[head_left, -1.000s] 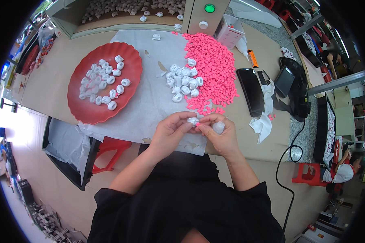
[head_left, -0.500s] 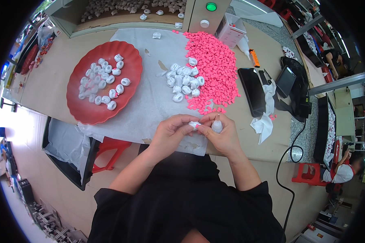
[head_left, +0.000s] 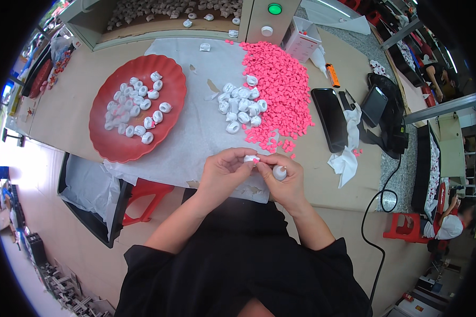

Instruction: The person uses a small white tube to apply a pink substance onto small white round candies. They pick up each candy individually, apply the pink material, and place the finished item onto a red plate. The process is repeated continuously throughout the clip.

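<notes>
Close to the table's front edge, my left hand [head_left: 225, 171] pinches a small white ring-like piece [head_left: 250, 158] between thumb and fingers. A pink bit [head_left: 255, 161] shows on that piece, under my right thumb. My right hand [head_left: 288, 185] meets the same piece with its thumb and forefinger. Tucked in its other fingers is a small white squeeze bottle [head_left: 279, 172] with a thin tip. Just beyond my hands lies a heap of similar white pieces [head_left: 242, 104], touching a wide spread of small pink bits [head_left: 280, 90].
To the left, a red scalloped plate [head_left: 166, 79] carries several white pieces. A phone [head_left: 329, 119], crumpled tissue [head_left: 344, 166] and orange lighter [head_left: 332, 75] lie on the right. Behind stands a box-like machine [head_left: 264, 21] with a green button. A black tray [head_left: 119, 211] sits at lower left.
Both hands have shifted slightly, with the white piece a little higher and further left. The bottle's tip has tilted, and my right thumb has moved against the pink bit.
</notes>
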Demonstrator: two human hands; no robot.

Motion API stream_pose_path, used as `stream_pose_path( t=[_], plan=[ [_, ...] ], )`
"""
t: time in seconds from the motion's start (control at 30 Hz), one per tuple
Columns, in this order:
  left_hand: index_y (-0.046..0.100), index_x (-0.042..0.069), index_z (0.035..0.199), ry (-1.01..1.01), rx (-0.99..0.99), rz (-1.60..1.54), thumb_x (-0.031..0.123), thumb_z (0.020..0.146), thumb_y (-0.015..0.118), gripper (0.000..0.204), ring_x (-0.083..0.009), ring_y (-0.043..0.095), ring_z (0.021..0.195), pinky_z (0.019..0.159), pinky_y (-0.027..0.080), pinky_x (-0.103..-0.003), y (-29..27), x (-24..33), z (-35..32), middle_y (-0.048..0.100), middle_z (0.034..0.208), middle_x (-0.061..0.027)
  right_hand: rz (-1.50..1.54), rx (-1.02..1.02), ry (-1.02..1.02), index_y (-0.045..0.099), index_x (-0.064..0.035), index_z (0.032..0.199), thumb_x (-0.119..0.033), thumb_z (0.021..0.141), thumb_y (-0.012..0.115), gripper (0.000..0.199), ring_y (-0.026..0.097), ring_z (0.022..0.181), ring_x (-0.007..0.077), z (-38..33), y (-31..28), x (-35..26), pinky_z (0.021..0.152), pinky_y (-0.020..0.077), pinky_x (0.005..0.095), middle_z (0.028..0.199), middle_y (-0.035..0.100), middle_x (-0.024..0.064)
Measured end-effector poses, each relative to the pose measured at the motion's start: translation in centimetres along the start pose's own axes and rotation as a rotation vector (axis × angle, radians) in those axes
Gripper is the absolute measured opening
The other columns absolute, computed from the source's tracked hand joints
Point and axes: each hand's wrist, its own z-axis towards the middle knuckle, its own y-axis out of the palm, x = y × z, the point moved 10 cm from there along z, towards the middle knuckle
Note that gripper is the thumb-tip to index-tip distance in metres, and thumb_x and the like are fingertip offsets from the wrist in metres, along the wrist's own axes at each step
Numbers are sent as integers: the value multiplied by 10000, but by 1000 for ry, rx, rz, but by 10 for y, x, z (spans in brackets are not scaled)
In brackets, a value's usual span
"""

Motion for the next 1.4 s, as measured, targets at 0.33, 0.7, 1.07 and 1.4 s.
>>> stream_pose_path(
  t=[0.33, 0.7, 1.07, 1.4],
  plan=[
    [566, -47, 1055, -64, 5, 36, -59, 820, 498, 245, -105, 591, 769, 712, 493, -233, -6, -13, 0, 618, 891, -89, -218, 33, -352, 578, 5, 881, 47, 707, 640, 189, 565, 620, 219, -6, 5, -26, 564, 446, 295, 727, 598, 109],
    [575, -32, 1056, -92, 52, -49, -1, 844, 530, 219, -113, 592, 760, 693, 504, -248, -3, -10, 2, 621, 864, -84, -72, 32, -84, 600, 11, 892, -5, 775, 619, 119, 576, 644, 125, -1, -1, -2, 571, 458, 257, 761, 616, 78],
    [558, -43, 1064, -113, 18, -31, 101, 875, 537, 239, -137, 599, 766, 696, 507, -261, -1, -10, 4, 620, 876, -102, 220, 22, 180, 614, 15, 857, -67, 811, 617, 94, 584, 678, 79, 1, -5, 24, 565, 459, 203, 772, 619, 57],
    [518, -39, 1141, -130, -13, -34, 28, 858, 530, 291, -150, 597, 877, 798, 486, -256, 1, -11, 4, 609, 969, -107, 66, 87, 41, 623, 20, 849, -45, 793, 628, 86, 571, 680, 83, -1, -3, 12, 587, 452, 215, 759, 623, 73]
  ],
)
